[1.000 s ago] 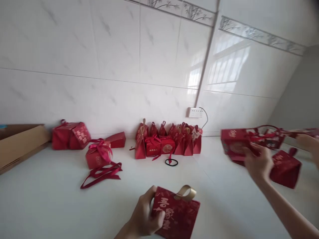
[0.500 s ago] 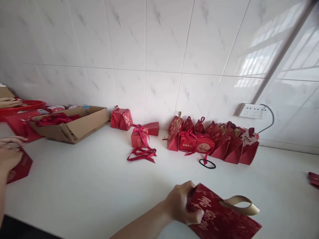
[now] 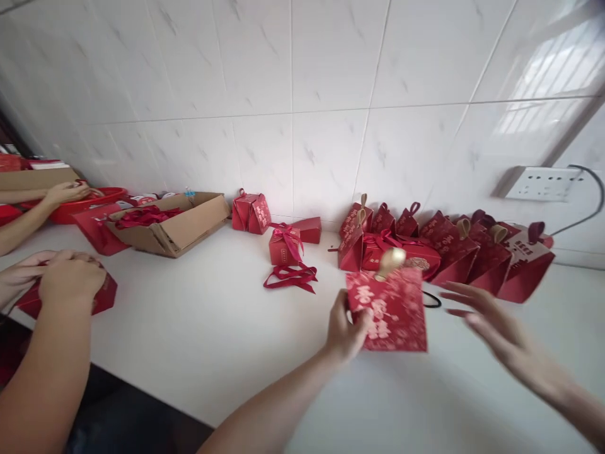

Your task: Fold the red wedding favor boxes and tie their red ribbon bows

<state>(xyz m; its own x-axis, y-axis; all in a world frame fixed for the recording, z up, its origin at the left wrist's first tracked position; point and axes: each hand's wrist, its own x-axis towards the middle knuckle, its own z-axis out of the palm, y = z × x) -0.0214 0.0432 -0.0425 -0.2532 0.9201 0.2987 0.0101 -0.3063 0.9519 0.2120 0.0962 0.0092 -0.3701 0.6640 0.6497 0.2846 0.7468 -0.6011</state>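
Note:
My left hand (image 3: pixel 348 328) grips the left side of a red gift box (image 3: pixel 392 315) with pale lettering, thumb across its front. A gold ribbon loop (image 3: pixel 391 260) stands at the box's top, blurred. My right hand (image 3: pixel 496 328) is to the right of the box, fingers stretched out and apart from it, holding nothing. Behind the held box a black elastic loop (image 3: pixel 432 300) lies partly hidden on the white table (image 3: pixel 236 340). A row of red gift boxes (image 3: pixel 454 252) with ribbon loops stands beyond it, along the wall.
A small box with a bow (image 3: pixel 285 244) stands mid-table, a loose red ribbon (image 3: pixel 292 277) before it. Farther left is a cardboard box (image 3: pixel 189 227) of ribbons. Co-workers' hands (image 3: pixel 70 277) work on a red box at left, others by a red basin (image 3: pixel 89 205). A power strip (image 3: pixel 543 184) hangs on the wall.
My left hand has lifted the gift box up and away from me, and the box now faces me more upright. My right hand has come into view. The camera has turned left.

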